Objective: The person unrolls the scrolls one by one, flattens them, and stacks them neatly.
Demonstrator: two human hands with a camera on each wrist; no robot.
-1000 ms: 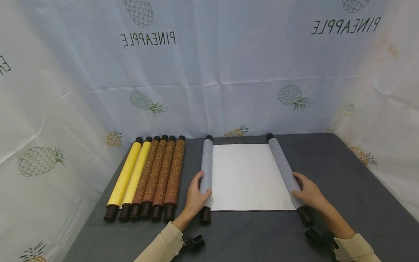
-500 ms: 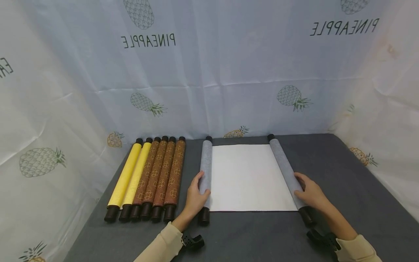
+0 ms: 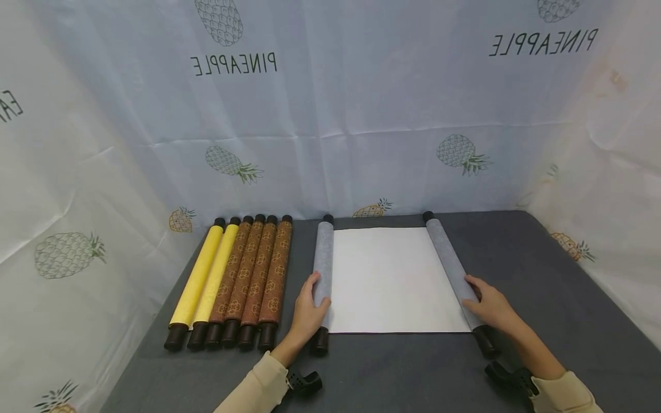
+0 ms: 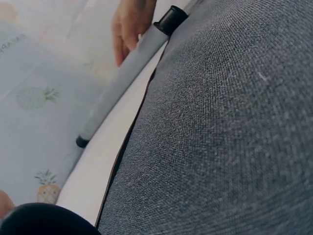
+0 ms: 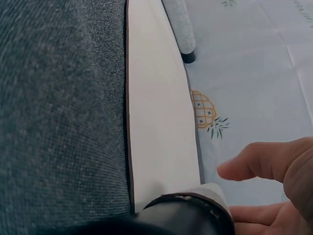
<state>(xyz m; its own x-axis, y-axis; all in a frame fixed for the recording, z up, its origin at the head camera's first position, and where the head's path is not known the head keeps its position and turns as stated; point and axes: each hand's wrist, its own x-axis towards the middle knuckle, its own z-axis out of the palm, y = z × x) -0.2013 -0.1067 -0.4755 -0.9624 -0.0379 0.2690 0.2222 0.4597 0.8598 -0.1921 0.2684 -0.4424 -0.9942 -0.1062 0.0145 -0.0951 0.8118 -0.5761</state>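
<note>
From the head view, a scroll lies partly unrolled on the grey surface [image 3: 542, 287], its white sheet [image 3: 392, 278] flat between two grey rolls. The left hand [image 3: 308, 312] curls round the near end of the left roll [image 3: 323, 264], thumb on the sheet side, just above the roll's dark end cap. The right hand [image 3: 490, 307] rests on the near end of the right roll [image 3: 450, 261], fingers laid over it and lightly bent around it. To the left of the sheet, well apart from the hands, six rolled scrolls lie side by side: two yellow scrolls [image 3: 203, 278] and four brown patterned scrolls [image 3: 255, 275]. A pineapple-printed cloth [image 3: 330, 115] stands behind the sheet.

The left wrist view looks across the surface to the right roll [image 4: 122, 78], where the right hand [image 4: 129, 24] lies on it beside its black cap.

The right wrist view shows the sheet's edge [image 5: 159, 122], the far left roll [image 5: 181, 24], and the right hand [image 5: 274, 191] over its own roll's dark end.
</note>
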